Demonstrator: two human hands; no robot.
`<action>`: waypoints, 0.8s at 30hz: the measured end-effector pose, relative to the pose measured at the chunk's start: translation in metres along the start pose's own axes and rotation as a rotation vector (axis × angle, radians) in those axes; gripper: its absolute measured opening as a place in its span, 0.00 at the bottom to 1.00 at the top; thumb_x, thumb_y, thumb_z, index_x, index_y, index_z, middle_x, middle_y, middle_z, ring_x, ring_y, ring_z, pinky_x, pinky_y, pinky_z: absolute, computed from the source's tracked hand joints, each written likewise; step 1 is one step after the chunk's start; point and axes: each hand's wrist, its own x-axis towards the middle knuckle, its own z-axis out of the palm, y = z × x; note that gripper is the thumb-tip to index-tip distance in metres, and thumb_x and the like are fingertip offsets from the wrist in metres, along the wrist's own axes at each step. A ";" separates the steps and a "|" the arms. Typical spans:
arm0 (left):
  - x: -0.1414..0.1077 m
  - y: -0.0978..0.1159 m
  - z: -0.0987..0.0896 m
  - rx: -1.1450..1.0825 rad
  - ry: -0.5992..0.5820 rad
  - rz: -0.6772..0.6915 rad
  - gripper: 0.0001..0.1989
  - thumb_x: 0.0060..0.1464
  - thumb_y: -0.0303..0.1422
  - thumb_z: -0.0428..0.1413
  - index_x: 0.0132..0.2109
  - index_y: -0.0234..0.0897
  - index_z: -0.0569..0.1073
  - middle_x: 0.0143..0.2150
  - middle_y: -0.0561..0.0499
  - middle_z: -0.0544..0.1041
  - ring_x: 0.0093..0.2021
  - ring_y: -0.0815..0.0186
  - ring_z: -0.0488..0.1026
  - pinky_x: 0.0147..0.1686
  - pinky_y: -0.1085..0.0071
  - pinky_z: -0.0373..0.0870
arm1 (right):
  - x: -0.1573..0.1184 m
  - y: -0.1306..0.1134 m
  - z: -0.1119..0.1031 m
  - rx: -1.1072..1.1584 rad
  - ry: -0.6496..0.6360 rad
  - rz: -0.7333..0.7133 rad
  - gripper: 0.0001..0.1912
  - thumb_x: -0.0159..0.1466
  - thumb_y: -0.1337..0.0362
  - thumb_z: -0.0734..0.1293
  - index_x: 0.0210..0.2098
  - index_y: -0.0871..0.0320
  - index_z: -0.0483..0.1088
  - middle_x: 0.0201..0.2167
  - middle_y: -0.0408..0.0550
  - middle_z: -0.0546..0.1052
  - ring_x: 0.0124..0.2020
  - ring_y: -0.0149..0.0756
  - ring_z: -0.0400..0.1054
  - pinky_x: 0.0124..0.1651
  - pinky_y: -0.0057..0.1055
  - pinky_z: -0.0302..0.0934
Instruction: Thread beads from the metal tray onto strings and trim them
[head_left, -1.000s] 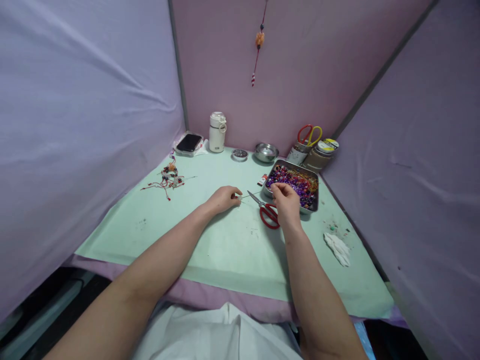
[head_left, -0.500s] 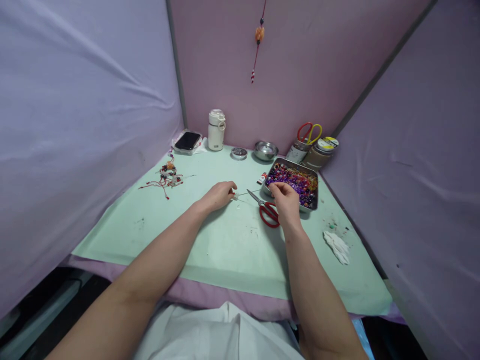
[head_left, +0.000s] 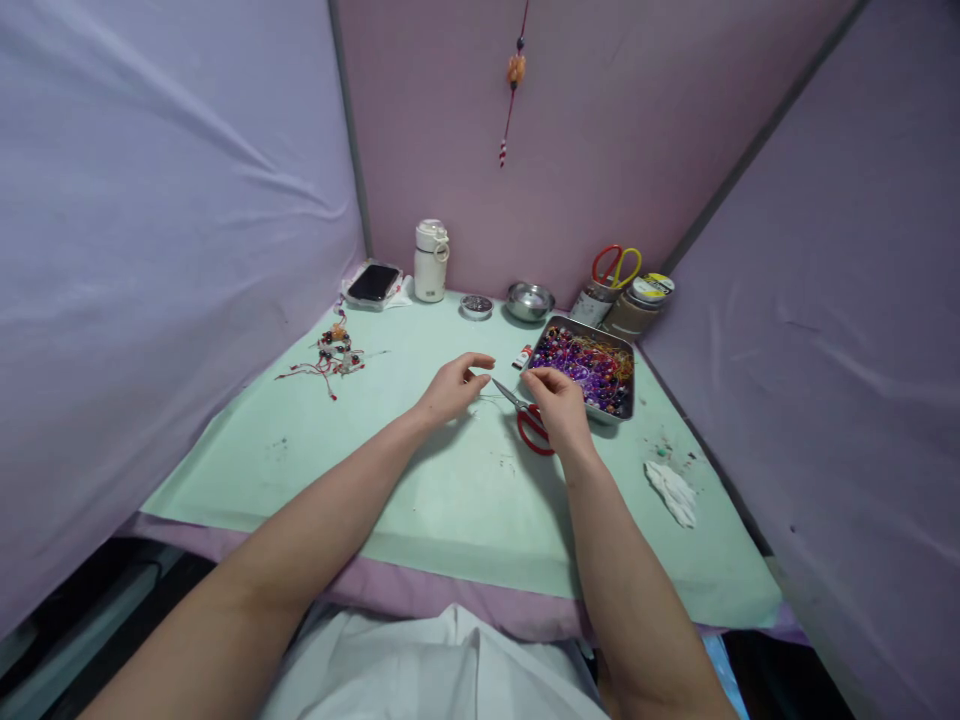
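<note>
Over the middle of the green table mat point(head_left: 450, 490), my left hand point(head_left: 450, 388) has its thumb and forefinger apart, pointing right. A fine pale thread point(head_left: 493, 397) shows faintly just below its fingertips. My right hand point(head_left: 559, 402) pinches thumb and forefinger together at the front left edge of a metal tray point(head_left: 632, 395) full of purple, red and dark beads point(head_left: 577, 365). What the pinch holds is tiny; it appears to be the thread's end. Red-handled scissors point(head_left: 531, 425) lie partly beneath my right hand, blades towards the left hand.
Beaded red cords point(head_left: 337, 352) lie at the left. Along the back stand a phone point(head_left: 375, 283), a white bottle point(head_left: 431, 262), a small round dish point(head_left: 476, 307), a steel bowl point(head_left: 530, 301) and jars point(head_left: 630, 310). A crumpled white cloth point(head_left: 671, 493) lies right. A beaded cord point(head_left: 515, 70) hangs behind.
My left hand has moved right and its fingers have spread. The right hand has shifted slightly left, bringing the hands closer. The small clear piece at the left fingertips no longer shows.
</note>
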 end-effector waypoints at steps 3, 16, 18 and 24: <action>-0.007 0.010 0.015 -0.504 -0.150 -0.165 0.14 0.57 0.34 0.52 0.49 0.35 0.68 0.45 0.44 0.75 0.26 0.74 0.67 0.28 0.73 0.65 | -0.002 0.001 0.002 0.007 -0.084 -0.021 0.17 0.53 0.50 0.68 0.32 0.58 0.75 0.29 0.46 0.76 0.30 0.34 0.64 0.34 0.31 0.57; -0.012 0.013 0.025 -0.467 -0.060 -0.256 0.09 0.47 0.36 0.58 0.30 0.34 0.69 0.22 0.56 0.64 0.23 0.74 0.57 0.25 0.73 0.53 | -0.006 -0.001 0.009 0.003 -0.131 0.000 0.14 0.53 0.53 0.68 0.29 0.58 0.72 0.27 0.44 0.74 0.30 0.33 0.63 0.34 0.29 0.57; -0.012 0.013 0.025 -0.448 -0.029 -0.256 0.10 0.46 0.37 0.59 0.30 0.34 0.71 0.22 0.56 0.65 0.23 0.74 0.56 0.25 0.73 0.53 | -0.006 0.001 0.010 -0.004 -0.132 0.018 0.14 0.54 0.53 0.68 0.29 0.58 0.71 0.26 0.43 0.73 0.29 0.32 0.62 0.32 0.28 0.56; -0.010 0.008 0.025 -0.409 0.055 -0.294 0.12 0.43 0.39 0.60 0.31 0.34 0.74 0.26 0.53 0.70 0.25 0.73 0.58 0.25 0.73 0.54 | -0.004 0.004 0.010 0.019 -0.062 0.059 0.13 0.55 0.53 0.65 0.29 0.57 0.69 0.25 0.42 0.71 0.28 0.31 0.62 0.30 0.27 0.55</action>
